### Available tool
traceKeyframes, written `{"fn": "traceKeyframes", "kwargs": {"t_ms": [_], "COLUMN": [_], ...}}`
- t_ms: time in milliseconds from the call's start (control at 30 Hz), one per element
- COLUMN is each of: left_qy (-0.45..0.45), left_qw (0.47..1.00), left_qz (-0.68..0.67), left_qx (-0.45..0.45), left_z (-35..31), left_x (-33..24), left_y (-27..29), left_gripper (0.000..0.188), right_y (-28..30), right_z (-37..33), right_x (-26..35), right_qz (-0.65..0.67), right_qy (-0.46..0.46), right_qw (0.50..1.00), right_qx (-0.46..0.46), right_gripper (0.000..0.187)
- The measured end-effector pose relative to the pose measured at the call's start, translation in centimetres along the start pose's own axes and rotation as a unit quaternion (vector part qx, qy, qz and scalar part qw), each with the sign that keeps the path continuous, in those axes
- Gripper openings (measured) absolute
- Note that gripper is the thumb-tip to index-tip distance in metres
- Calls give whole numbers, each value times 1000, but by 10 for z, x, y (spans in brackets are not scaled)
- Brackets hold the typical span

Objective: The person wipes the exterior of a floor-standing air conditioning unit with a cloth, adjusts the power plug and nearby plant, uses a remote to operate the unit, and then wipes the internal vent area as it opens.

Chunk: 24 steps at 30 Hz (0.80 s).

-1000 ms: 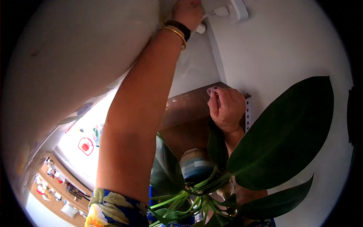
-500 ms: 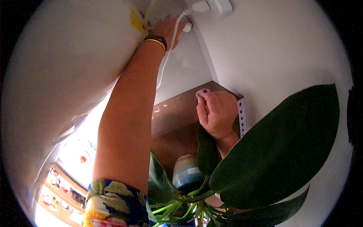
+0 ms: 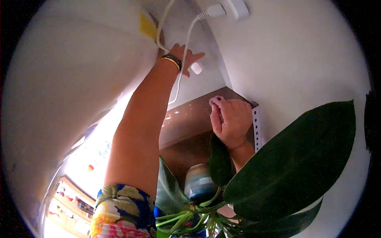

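Note:
My left hand (image 3: 185,59), with a dark band and a gold bangle at the wrist, reaches up into the wall corner. One finger stretches to the right, and the others curl beside a small white block (image 3: 196,68) that appears held at the fingers. A loose white cable (image 3: 159,33) runs down behind this hand, and another white cable (image 3: 186,37) hangs in front of it. My right hand (image 3: 232,121) is closed around a crumpled pinkish cloth (image 3: 216,100), over a glossy brown surface (image 3: 190,113). What its palm covers is hidden.
A white plug (image 3: 214,11) sits in a white socket unit (image 3: 238,10) at the top. Large dark green leaves (image 3: 293,162) cover the lower right. A blue-and-white jar (image 3: 198,184) stands behind the stems. A perforated white metal strip (image 3: 256,127) edges the brown surface.
My left hand has come down and slightly right along the wall, and the white block and loose cable have come down with it. My right hand stays closed on the cloth.

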<state>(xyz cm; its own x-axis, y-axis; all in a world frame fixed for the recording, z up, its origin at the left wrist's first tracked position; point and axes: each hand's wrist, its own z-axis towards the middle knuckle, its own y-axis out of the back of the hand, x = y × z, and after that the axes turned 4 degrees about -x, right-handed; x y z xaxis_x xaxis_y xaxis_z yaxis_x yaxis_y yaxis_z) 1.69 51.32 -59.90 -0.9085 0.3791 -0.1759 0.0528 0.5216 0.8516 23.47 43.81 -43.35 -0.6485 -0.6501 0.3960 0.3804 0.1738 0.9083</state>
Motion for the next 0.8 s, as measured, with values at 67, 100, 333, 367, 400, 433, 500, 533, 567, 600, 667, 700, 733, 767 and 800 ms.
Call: {"fn": "traceKeyframes", "kwargs": {"t_ms": [67, 100, 333, 367, 400, 433, 500, 533, 567, 600, 667, 700, 733, 767, 800], "left_qy": [-33, -46, -81, -84, -100, -98, -111, -131, -133, -103, -77, -75, -68, -61, -61], "left_qw": [999, 998, 996, 996, 995, 995, 990, 988, 988, 990, 991, 991, 989, 987, 987], "left_qz": [-16, -24, -27, -20, -29, -28, -81, -70, -70, -92, -113, -112, -126, -140, -141], "left_qx": [-23, -32, -11, 34, 5, 6, 20, 32, 31, 22, 4, 5, -22, -49, -49], "left_z": [-5, -8, -6, -6, -8, -9, -14, -17, -19, -22, -26, -29, -30, -31, -29], "left_x": [-5, -6, -12, -14, -12, -11, -15, -18, -21, -23, -26, -26, -27, -27, -28], "left_y": [-5, -11, -21, -22, -28, -33, -36, -33, -29, -25, -15, -13, -12, -10, -11], "left_gripper": [95, 92, 78, 74, 68, 68, 64, 62, 62, 59, 52, 52, 50, 49, 49], "right_y": [-1, -1, -6, -6, -6, -6, -5, -5, -5, -5, -5, -5, -4, -3, -4], "right_z": [1, 2, 0, -1, 0, 1, 2, 1, 1, 1, 1, 2, 2, 3, 2], "right_x": [1, 3, 4, 3, 3, 4, 3, 2, 2, 2, 1, 2, 4, 5, 4], "right_qz": [0, 1, -10, -8, -7, -5, -5, -10, -15, -16, -17, -16, -19, -23, -24], "right_qy": [-1, 1, 5, 1, 2, 6, 8, 3, -1, -1, 1, 2, 1, -1, 0], "right_qw": [999, 999, 998, 998, 998, 998, 998, 998, 998, 998, 997, 997, 997, 998, 998], "right_qx": [-40, -40, -64, -61, -62, -61, -59, -59, -60, -60, -72, -73, -68, -63, -62], "right_gripper": [13, 13, 14, 13, 13, 13, 12, 12, 12, 12, 12, 12, 13, 13, 13]}}
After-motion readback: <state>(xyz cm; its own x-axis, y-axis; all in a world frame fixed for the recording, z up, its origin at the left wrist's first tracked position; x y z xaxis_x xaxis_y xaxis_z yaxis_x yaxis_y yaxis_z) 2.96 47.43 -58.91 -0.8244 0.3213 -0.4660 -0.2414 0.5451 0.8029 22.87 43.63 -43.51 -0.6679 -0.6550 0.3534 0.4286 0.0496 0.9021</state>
